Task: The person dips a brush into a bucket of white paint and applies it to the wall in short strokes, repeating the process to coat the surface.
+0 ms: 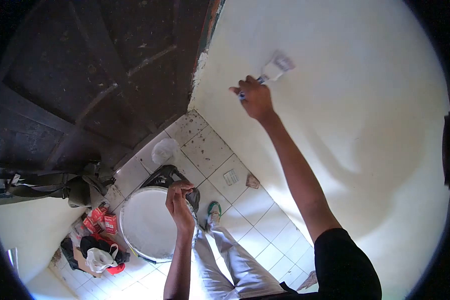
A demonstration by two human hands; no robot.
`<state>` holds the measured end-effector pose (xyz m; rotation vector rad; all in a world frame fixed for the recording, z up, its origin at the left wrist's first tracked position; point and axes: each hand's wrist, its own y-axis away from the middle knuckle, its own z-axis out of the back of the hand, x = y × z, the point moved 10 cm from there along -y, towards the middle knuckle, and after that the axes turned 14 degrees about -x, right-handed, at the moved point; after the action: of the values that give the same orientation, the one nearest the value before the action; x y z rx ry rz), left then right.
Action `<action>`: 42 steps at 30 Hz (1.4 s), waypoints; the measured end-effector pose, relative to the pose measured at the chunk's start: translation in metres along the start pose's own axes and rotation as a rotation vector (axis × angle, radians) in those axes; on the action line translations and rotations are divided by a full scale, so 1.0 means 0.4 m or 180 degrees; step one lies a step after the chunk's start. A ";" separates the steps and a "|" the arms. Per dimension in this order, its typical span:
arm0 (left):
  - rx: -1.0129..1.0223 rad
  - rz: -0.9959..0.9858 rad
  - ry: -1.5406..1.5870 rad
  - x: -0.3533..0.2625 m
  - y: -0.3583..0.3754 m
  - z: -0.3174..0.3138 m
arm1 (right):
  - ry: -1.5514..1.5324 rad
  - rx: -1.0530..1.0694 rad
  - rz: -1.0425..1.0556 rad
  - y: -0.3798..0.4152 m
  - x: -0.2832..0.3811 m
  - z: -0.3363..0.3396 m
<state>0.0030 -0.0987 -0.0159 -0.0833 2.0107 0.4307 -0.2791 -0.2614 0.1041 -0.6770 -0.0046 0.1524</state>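
Observation:
My right hand [257, 100] is wrapped round the handle of a paintbrush [276, 69], up against the pale wall [335, 100]. The bristles point up and right and look blurred by motion. Lower down, my left hand [179, 202] has its fingers curled together, and what they hold, if anything, is hidden. It overlaps the right side of a large round bucket [144, 220] whose top shows white.
A dark panelled door [85, 65] meets the wall at the upper left. Tiles [207, 150] with specks cover the floor, with a crumpled plastic bag [164, 151] on them. Red boxes [102, 217] and bags [101, 257] lie left of the bucket. Straps [45, 186] hang by the door.

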 end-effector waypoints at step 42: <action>0.0189 -0.0145 -0.0144 -0.040 0.020 -0.020 | -0.1566 0.0192 -0.1085 0.046 -0.039 -0.153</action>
<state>0.0017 -0.0960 0.0034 -0.0816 1.9718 0.3410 -0.2939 -0.2876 0.0458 -0.5558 -0.5826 -0.0125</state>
